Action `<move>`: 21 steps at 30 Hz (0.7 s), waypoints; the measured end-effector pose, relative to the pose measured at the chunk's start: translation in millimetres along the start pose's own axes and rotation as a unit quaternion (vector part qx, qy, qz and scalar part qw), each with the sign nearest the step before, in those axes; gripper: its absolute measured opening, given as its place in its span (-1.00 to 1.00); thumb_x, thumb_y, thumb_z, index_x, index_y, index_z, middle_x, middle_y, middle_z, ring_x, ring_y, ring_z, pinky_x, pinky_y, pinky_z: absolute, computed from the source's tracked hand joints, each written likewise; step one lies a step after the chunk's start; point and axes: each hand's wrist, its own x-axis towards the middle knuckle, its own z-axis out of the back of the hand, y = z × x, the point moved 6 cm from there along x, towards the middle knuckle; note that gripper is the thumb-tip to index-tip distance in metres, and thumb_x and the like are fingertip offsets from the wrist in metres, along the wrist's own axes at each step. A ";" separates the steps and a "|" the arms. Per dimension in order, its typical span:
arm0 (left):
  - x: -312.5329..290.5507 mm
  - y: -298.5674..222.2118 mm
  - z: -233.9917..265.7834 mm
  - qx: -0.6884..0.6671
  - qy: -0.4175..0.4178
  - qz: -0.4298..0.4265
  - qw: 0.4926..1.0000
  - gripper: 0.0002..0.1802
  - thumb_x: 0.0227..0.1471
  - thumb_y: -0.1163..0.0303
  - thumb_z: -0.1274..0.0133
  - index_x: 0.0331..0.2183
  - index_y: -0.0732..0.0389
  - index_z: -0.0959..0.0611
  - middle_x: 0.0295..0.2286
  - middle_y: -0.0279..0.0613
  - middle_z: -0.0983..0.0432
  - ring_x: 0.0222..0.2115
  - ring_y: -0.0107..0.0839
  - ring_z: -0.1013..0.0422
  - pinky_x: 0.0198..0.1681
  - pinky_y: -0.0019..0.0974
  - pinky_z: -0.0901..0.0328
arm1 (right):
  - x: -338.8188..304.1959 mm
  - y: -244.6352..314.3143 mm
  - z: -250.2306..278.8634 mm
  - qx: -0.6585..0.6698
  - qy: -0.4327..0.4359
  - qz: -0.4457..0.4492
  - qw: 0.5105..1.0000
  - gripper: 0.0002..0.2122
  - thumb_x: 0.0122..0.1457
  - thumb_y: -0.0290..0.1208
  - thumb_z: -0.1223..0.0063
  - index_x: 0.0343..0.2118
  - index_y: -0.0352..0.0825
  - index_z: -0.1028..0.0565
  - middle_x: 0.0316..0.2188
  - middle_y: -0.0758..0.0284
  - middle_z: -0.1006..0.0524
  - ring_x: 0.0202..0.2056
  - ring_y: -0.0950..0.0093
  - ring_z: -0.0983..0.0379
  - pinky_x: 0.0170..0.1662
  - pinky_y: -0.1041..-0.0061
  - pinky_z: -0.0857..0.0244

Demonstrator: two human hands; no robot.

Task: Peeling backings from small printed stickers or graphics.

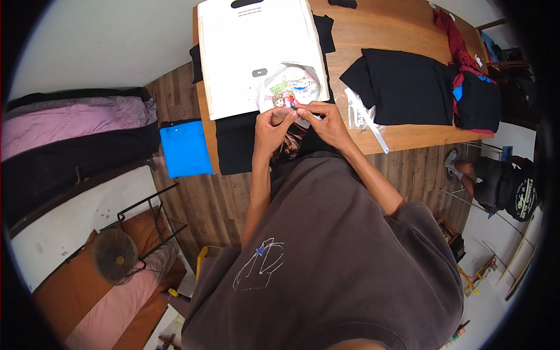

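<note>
My left hand (270,133) and my right hand (331,124) meet at the near edge of a white panel, thumbs and fingertips pinched together. Between them is a small colourful printed piece (286,100) with cartoon figures, partly covered by my fingers; its exact kind is unclear. Just behind it, a round translucent sheet or dish (315,87) with more coloured prints rests on the white panel (251,55). Black fabric (234,143) sticks out from under the panel. Below my hands shows a dark printed patch (289,146) in brown and orange.
Folded black cloth (405,84) lies on the wooden table (385,26) at right, beside clear plastic packaging (359,111) and a red, blue and black garment (475,96). A blue folded garment (186,149) is at left. Another person (496,184) sits at far right; a fan (116,256) stands lower left.
</note>
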 end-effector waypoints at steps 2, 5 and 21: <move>0.4 4.2 1.6 0.001 0.002 0.007 1.000 -0.86 0.08 0.49 -0.15 -0.36 0.41 -0.66 -0.44 -0.23 -0.62 -0.42 -0.61 -0.50 -0.32 -0.54 -0.36 | -0.6 -0.5 -0.7 0.004 -0.004 -0.003 1.000 -0.82 0.16 -0.45 -0.17 -0.24 -0.43 -0.61 -0.43 0.18 -0.62 -0.37 0.56 -0.53 -0.31 0.57 -0.34; 0.8 6.8 1.9 -0.015 0.009 0.009 1.000 -0.86 0.08 0.50 -0.15 -0.36 0.41 -0.66 -0.44 -0.24 -0.62 -0.42 -0.61 -0.49 -0.32 -0.54 -0.35 | -1.8 -4.7 -1.3 0.001 0.000 -0.019 1.000 -0.82 0.16 -0.45 -0.17 -0.25 -0.44 -0.61 -0.42 0.19 -0.63 -0.36 0.56 -0.54 -0.29 0.58 -0.35; 5.1 13.3 1.5 -0.018 0.048 0.031 0.998 -0.87 0.06 0.50 -0.16 -0.40 0.40 -0.67 -0.48 -0.25 -0.60 -0.43 -0.60 -0.48 -0.31 -0.53 -0.34 | -2.6 -11.0 -5.4 0.036 -0.001 -0.019 0.999 -0.82 0.18 -0.44 -0.15 -0.22 -0.42 -0.61 -0.38 0.26 -0.57 -0.30 0.58 -0.46 -0.19 0.59 -0.31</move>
